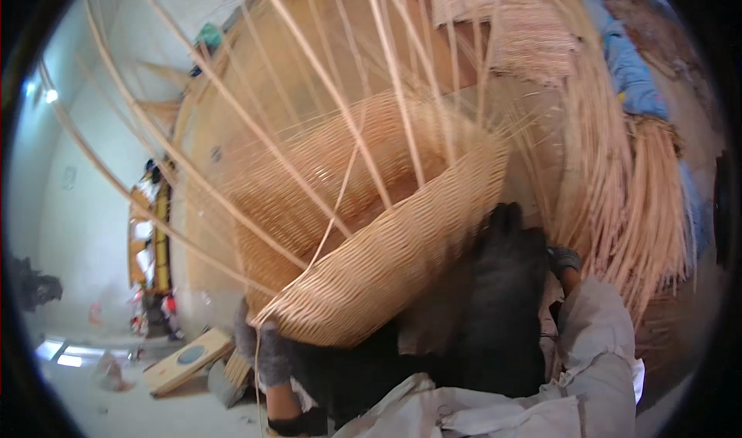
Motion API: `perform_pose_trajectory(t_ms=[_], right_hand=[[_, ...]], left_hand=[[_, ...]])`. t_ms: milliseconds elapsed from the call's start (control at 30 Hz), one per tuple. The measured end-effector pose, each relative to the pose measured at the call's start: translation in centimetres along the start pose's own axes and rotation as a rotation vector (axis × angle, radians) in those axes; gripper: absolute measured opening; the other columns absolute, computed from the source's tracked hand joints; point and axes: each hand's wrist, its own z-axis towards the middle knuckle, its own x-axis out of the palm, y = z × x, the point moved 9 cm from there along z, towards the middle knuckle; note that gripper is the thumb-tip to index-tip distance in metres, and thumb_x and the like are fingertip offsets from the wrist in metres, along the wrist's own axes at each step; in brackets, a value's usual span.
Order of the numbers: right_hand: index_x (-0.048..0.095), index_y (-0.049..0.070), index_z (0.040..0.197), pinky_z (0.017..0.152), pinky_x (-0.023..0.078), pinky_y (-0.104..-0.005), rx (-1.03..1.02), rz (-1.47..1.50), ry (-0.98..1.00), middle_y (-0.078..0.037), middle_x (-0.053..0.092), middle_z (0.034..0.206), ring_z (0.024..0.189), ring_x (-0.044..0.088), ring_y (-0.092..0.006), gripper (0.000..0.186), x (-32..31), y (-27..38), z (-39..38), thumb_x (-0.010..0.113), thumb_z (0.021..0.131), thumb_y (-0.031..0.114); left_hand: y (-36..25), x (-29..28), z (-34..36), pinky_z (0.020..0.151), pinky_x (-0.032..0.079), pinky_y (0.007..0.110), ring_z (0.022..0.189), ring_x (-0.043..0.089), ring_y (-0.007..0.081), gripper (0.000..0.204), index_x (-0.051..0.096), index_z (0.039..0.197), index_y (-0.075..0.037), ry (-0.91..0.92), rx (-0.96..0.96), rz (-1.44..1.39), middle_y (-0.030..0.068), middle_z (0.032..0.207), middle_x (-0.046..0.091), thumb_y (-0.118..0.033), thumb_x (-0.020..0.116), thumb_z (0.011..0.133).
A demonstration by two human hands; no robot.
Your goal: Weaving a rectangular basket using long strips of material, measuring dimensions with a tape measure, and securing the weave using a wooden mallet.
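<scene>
A woven wicker basket (371, 283), roughly rectangular, tilts across my lap with its inside showing. Long bare stakes rise from its rim and fan out up and to the left. My left hand (267, 353), in a grey glove, grips the basket's near left corner. A thin loose strand (258, 384) hangs beside that hand, while another slants up across the basket's opening. At the basket's right end, my right hand (506, 221) shows as a dark, blurred gloved shape close to the outer wall; its finger positions are unclear.
Bundles of long peeled canes (603, 167) lie to the right, beside blue cloth (630, 74). A woven mat (533, 44) lies at the far right. On the left are a wooden board with a round blue patch (189, 354) and a shelf (151, 245) against a pale wall.
</scene>
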Motion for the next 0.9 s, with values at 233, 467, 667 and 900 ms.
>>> perform_pose_trajectory(t_ms=[233, 467, 667, 900], right_hand=[[0.053, 0.003, 0.111, 0.082, 0.045, -0.0362, -0.57, 2.021, -0.043, -0.009, 0.059, 0.105, 0.094, 0.056, -0.0281, 0.034, -12.8, 3.6, -7.6, 0.054, 0.086, 0.025], [0.052, 0.002, 0.117, 0.077, 0.045, -0.0252, -1.177, 0.93, -0.092, -0.007, 0.06, 0.1, 0.088, 0.055, -0.013, 0.047, -20.4, 26.0, -17.1, 0.061, 0.084, 0.033], [0.051, 0.003, 0.121, 0.083, 0.043, -0.0254, -1.069, 0.745, 0.034, -0.007, 0.059, 0.106, 0.095, 0.054, -0.0126, 0.049, -22.9, 28.9, -24.4, 0.062, 0.084, 0.032], [0.053, 0.003, 0.12, 0.083, 0.042, -0.0267, -1.173, 0.425, -0.306, -0.006, 0.06, 0.105, 0.093, 0.054, -0.0127, 0.046, -26.6, 33.5, -32.6, 0.06, 0.084, 0.032]], left_hand=[[6.0, 2.4, -2.2, 0.082, 0.045, 0.035, 0.093, 0.054, 0.0216, 0.043, 0.045, 0.118, 0.003, -0.065, -0.188, -0.325, 0.0124, 0.106, 0.056, -0.019, 0.06, 0.085], [8.3, 1.3, -2.8, 0.079, 0.043, 0.029, 0.089, 0.053, 0.0159, 0.036, 0.051, 0.11, 0.003, -0.081, -0.126, -0.144, 0.0089, 0.1, 0.058, -0.023, 0.059, 0.085], [12.9, -1.5, 0.5, 0.077, 0.043, 0.03, 0.086, 0.052, 0.016, 0.042, 0.052, 0.11, 0.003, -0.105, -0.323, -0.177, 0.0097, 0.098, 0.059, -0.033, 0.053, 0.087], [22.0, -1.4, -0.8, 0.08, 0.044, 0.035, 0.09, 0.058, 0.0264, 0.056, 0.057, 0.108, 0.005, -0.231, -0.586, -0.152, 0.019, 0.1, 0.061, -0.046, 0.052, 0.086]])
